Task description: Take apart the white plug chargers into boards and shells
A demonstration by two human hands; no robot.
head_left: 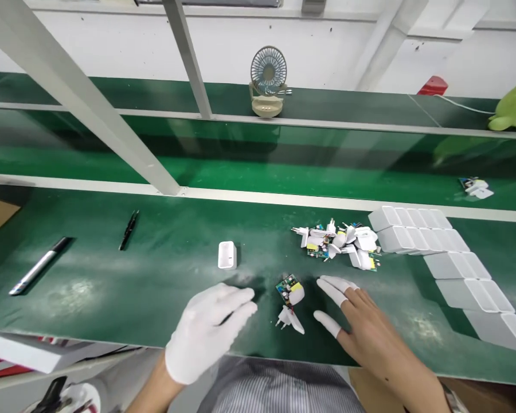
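My left hand (210, 332), in a white glove, is just above the green bench, its fingers stretched out and nothing in them. Finger cots cover the fingertips of my right hand (365, 324), which is spread open and holds nothing. Between the two hands lies a small circuit board (289, 288) with yellow and white parts. A white plug piece (289, 319) sits just below it, seemingly joined by a short red wire. Beyond my left hand stands a small white plastic housing (227, 255), its open side up.
A pile of circuit boards with white plug pieces (339, 244) lies at mid-right, beside rows of white housings (449, 267). Black tweezers (129, 229) and a marker (40, 265) lie left. A small fan (268, 80) stands on the shelf; a slanted metal post (107, 120) rises at left.
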